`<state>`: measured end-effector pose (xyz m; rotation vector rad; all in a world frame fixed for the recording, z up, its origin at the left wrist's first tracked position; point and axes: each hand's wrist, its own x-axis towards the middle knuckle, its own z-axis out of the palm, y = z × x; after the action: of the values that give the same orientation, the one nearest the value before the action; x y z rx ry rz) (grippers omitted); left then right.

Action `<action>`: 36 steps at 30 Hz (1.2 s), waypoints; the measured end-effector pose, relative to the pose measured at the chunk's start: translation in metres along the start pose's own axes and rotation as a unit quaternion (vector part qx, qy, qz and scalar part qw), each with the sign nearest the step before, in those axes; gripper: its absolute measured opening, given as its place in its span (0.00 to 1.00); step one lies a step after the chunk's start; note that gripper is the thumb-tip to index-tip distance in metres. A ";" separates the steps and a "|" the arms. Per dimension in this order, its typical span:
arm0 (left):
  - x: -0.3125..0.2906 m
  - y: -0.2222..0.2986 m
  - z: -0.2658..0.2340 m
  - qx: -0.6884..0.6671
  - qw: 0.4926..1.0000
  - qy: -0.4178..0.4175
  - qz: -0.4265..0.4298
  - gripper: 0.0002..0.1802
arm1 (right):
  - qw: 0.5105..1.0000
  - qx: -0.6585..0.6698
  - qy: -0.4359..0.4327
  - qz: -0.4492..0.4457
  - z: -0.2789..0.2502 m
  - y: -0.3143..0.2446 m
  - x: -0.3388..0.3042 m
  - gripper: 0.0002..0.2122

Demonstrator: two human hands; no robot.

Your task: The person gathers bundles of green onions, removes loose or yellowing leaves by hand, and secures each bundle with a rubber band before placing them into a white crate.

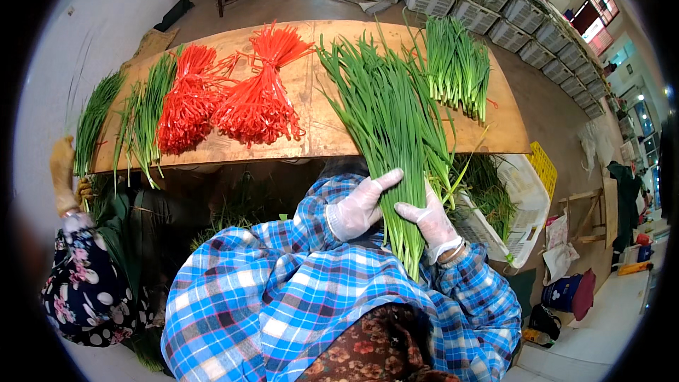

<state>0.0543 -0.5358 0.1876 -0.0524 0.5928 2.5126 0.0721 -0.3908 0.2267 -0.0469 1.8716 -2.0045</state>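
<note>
In white, thin gloves, my left hand (356, 206) and my right hand (433, 222) grip a thick bunch of garlic chives (387, 117) from either side, near its pale stem ends. Both thumbs lie over the front of the stems, while most fingers are hidden behind them. The long leaves fan out across the wooden table (297, 88), and the cut ends point down toward my body. Right of the leaf tips rests a smaller bunch of chives (456, 71). Two bundles of red ties, one fuller (189, 102) and one gathered at its neck (262, 95), lie farther left.
More chives (150, 106) lie at the table's left end, near a co-worker's gloved hand (64, 173) and floral sleeve (88, 279). Beside my right arm stands a white crate (525, 201) with loose greens, next to a yellow crate (542, 170). Stacked crates (488, 18) line the back.
</note>
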 end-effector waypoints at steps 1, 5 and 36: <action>-0.001 -0.004 0.001 0.018 0.999 -0.018 0.029 0.21 | 1.000 -0.012 -0.004 -0.009 0.001 -0.004 -0.002 0.32; -0.020 0.009 0.027 0.067 0.995 0.008 0.068 0.23 | 0.996 -0.038 -0.013 -0.082 0.020 -0.030 -0.017 0.39; 0.066 0.168 0.052 0.451 0.795 -0.030 0.405 0.18 | 0.908 -0.009 0.036 -0.418 0.039 -0.084 0.173 0.29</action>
<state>-0.0853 -0.6060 0.2919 0.7844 2.0688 2.6223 -0.0981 -0.4789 0.2702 -0.9376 2.1285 -2.5213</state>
